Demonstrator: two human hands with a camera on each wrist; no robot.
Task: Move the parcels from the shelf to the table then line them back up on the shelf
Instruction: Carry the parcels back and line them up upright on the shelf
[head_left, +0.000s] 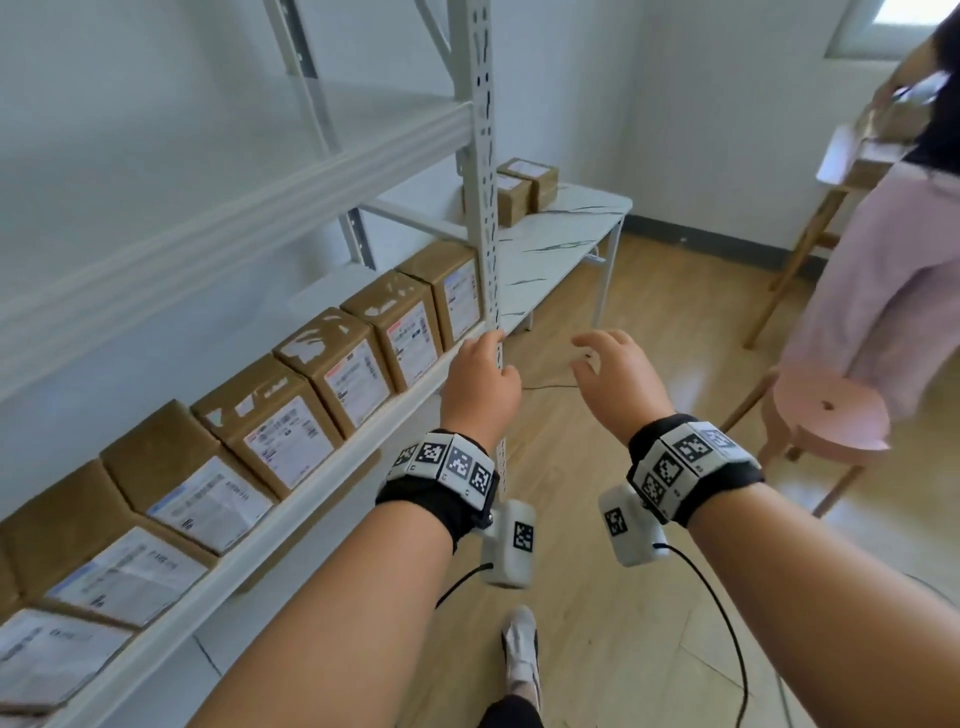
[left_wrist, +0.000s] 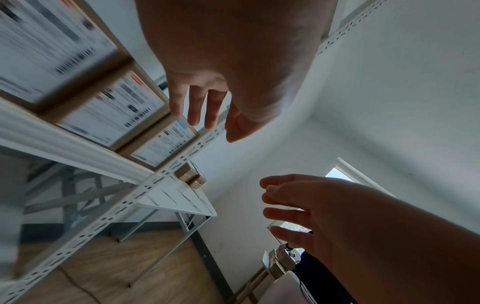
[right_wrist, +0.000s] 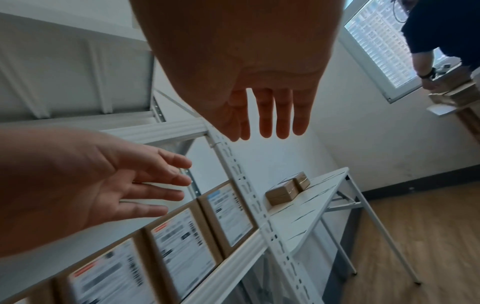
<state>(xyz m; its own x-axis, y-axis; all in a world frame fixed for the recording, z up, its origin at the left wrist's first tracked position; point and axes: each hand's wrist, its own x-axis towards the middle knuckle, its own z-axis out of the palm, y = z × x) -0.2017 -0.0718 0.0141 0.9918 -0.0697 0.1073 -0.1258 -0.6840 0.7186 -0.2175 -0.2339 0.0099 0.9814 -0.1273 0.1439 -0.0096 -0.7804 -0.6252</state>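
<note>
Both hands (head_left: 480, 387) (head_left: 615, 382) hover, fingers loose, beside shelf edge (head_left: 291, 525).

Small storeroom or parcel-sorting room. White slotted-steel shelving rack (head_left: 480, 156) at left of frame, one shelf (head_left: 291, 525) carrying row of brown cardboard parcels (head_left: 358, 374) with printed shipping labels. White marble-pattern tabletop (head_left: 561, 244) beyond rack, two more parcels (head_left: 524, 189) on it. Plain white walls, wood-look floor (head_left: 649, 322), pink stool (head_left: 826, 415) at right, window (right_wrist: 376, 41) upper right.
</note>
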